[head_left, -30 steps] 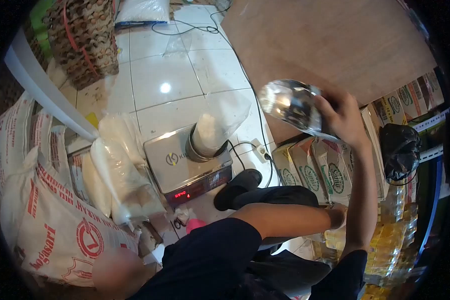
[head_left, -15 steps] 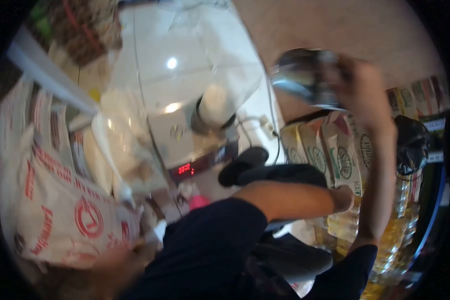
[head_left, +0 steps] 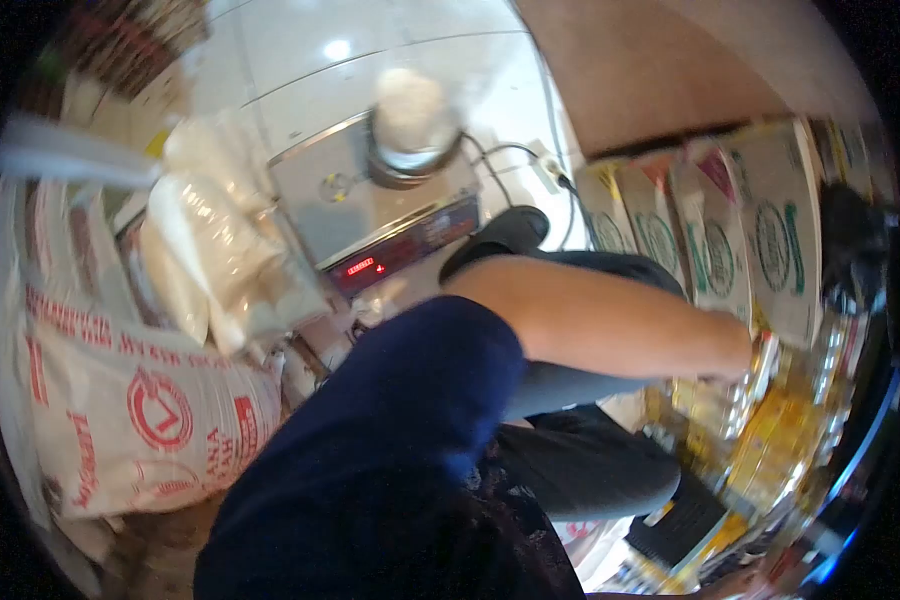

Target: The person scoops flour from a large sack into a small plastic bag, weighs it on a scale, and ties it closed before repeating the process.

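My L hand (head_left: 742, 356) is far out to the right, wrist at the yellow oil bottles (head_left: 770, 430). The fingers are blurred among them, so open or closed I cannot tell. R hand is not seen. My forearm lies approx. horizontal and points right at the bottles, so L is the nearer one. From left: white sack (head_left: 140, 420) w/ red circle logo, letters too blurred; clear bags of white powder (head_left: 210, 250); digital scale (head_left: 370, 200), red display (head_left: 360, 267) unreadable; cartons (head_left: 720, 230) w/ green oval label, not readable.
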Motion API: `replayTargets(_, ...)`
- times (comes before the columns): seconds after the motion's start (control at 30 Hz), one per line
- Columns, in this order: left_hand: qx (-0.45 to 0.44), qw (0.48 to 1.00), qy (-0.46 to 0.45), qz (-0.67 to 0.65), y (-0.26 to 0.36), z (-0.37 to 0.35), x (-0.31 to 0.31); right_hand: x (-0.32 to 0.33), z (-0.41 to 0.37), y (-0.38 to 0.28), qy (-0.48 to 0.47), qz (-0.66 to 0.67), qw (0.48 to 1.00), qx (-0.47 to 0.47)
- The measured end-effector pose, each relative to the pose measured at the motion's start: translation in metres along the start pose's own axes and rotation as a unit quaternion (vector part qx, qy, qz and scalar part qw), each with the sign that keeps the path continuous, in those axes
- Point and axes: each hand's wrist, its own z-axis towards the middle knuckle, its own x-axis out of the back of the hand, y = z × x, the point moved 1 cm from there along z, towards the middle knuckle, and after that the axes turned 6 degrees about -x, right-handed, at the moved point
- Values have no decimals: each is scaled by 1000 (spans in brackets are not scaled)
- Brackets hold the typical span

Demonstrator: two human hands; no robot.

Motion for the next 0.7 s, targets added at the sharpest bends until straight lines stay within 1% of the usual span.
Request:
replayTargets(0.03,0,1000,-5,-21,-4,-4,3,12,-25,38,-26,-59,997,-42)
replayTargets(0.07,-19,998,-44,-37,-4,-11,15,25,-50,72,-59,-112,989,-82)
replayTargets(0.1,-13,992,-112,-53,-6,-27,30,34,-82,96,-102,-168,973,-120)
replayTargets(0.13,-10,982,-176,-62,-6,-40,45,41,-112,120,-150,-222,951,-156)
replayTargets(0.2,13,962,-269,-55,-7,-54,72,29,-160,136,-263,-302,894,-202)
replayTargets(0.23,24,960,-278,-17,-4,-57,78,19,-174,138,-325,-334,856,-223)
replayTargets(0.27,59,954,-283,-77,9,-55,94,10,-189,175,-346,-278,882,-157)
replayTargets(0.3,75,945,-317,-33,25,-48,103,-1,-200,213,-336,-349,872,-70)
replayTargets(0.33,83,927,-367,-10,27,-43,104,-13,-204,213,-421,-348,823,-159)
replayTargets(0.37,34,960,-274,-48,19,-58,98,-21,-211,216,-478,-305,808,-158)
replayTargets(0.4,54,955,-290,-37,16,-48,91,-45,-212,260,-534,-344,766,-99)
replayTargets(0.43,80,951,-297,-14,24,-48,94,-53,-218,253,-549,-323,760,-124)
replayTargets(0.47,108,949,-296,-19,27,-54,97,-68,-229,274,-571,-296,763,-71)
replayTargets(0.5,143,944,-295,-24,27,-51,94,-81,-230,270,-594,-309,738,-85)
replayTargets(0.53,162,936,-313,-22,32,-42,92,-100,-237,291,-613,-327,713,-96)
replayTargets(0.6,207,917,-342,-17,43,-30,91,-129,-244,293,-633,-313,694,-139)
replayTargets(0.63,203,917,-344,-9,42,-26,87,-142,-246,303,-644,-307,683,-157)
replayTargets(0.67,200,918,-343,-1,39,-26,85,-157,-254,319,-627,-261,721,-137)
replayTargets(0.7,198,919,-342,6,35,-27,83,-182,-273,356,-609,-215,755,-115)
